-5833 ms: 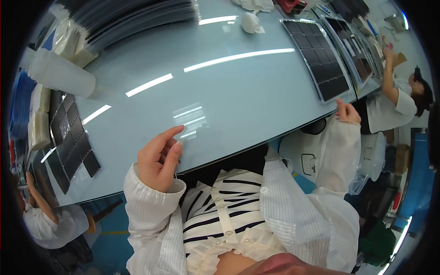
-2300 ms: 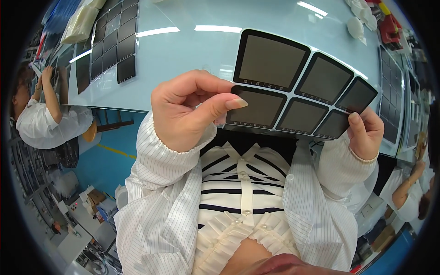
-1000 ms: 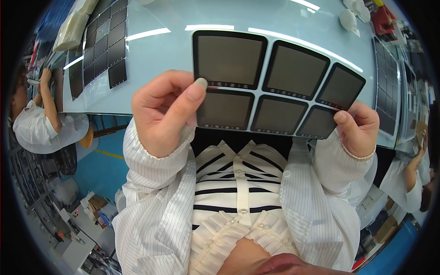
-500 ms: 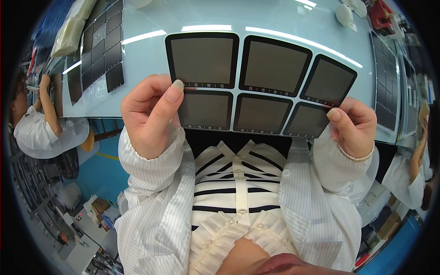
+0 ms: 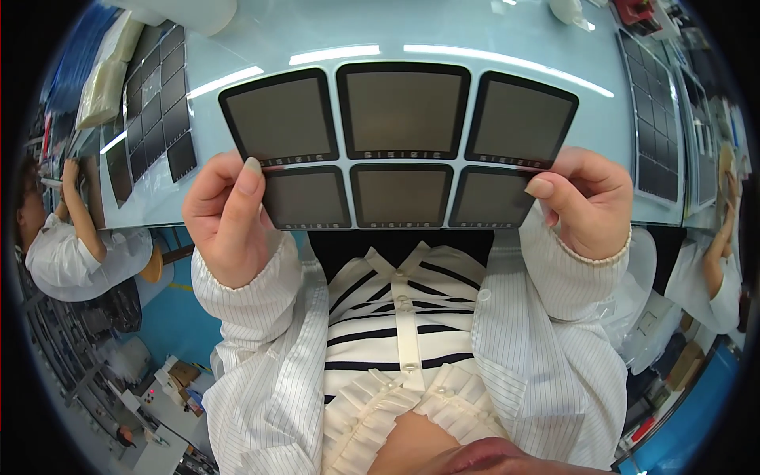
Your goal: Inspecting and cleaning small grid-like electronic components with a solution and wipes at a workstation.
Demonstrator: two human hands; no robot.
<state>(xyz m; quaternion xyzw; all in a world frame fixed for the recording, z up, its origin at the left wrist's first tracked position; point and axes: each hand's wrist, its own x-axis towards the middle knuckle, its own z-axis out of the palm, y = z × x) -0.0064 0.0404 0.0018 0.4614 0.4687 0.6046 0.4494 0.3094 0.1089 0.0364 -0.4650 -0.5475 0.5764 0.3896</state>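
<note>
A clear sheet bearing two rows of dark, black-framed rectangular panels (image 5: 402,111) spans the space between my hands, held up above the front edge of the table. Each panel has a line of small pale marks along its lower border. My left hand (image 5: 229,218) pinches the sheet's left edge, its thumb on top between the two rows. At the opposite edge, my right hand (image 5: 590,202) grips the sheet between thumb and fingers. The fingers beneath the sheet are partly hidden.
The pale blue glossy table (image 5: 380,49) carries similar panel sheets (image 5: 158,107) at left, beside a wrapped stack (image 5: 111,71), and more sheets (image 5: 653,119) at right. A white container (image 5: 202,14) stands at the back. Co-workers sit at left (image 5: 87,249) and right (image 5: 704,277).
The sheet has shifted left and levelled out, its right side no longer dipping. Both hands have moved left with it, keeping their grip, and the view has turned slightly.
</note>
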